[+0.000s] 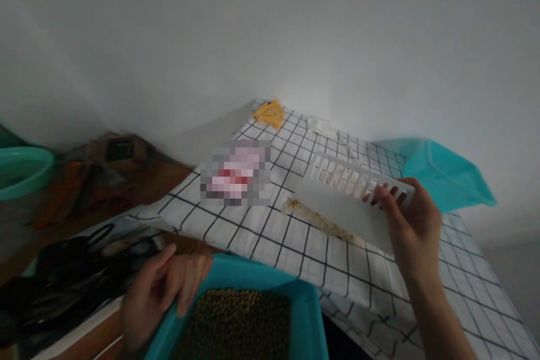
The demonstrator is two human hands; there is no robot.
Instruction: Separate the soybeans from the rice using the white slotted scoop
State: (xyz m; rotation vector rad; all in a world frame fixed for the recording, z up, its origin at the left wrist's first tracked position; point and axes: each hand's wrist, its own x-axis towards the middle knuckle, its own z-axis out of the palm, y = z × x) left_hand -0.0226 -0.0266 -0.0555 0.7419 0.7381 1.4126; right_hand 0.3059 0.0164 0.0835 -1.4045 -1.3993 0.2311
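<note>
Right hand (415,225) — pinched a white slotted panel (343,202) by its right end, over a checked cloth (257,236) it partly hid. Left hand (164,287) — grasped the near teal bin (310,315) at its left rim; round pellets (240,315) filled it. Around: blurred pink item (238,171) left, yellow cloth (270,114) far, teal container (447,174) right.

We have two bare hands, the left hand (162,287) and the right hand (415,225), each with slender fingers and a distinct thumb. Our right forearm (439,309) is bare too, narrowing smoothly towards the wrist.
</note>
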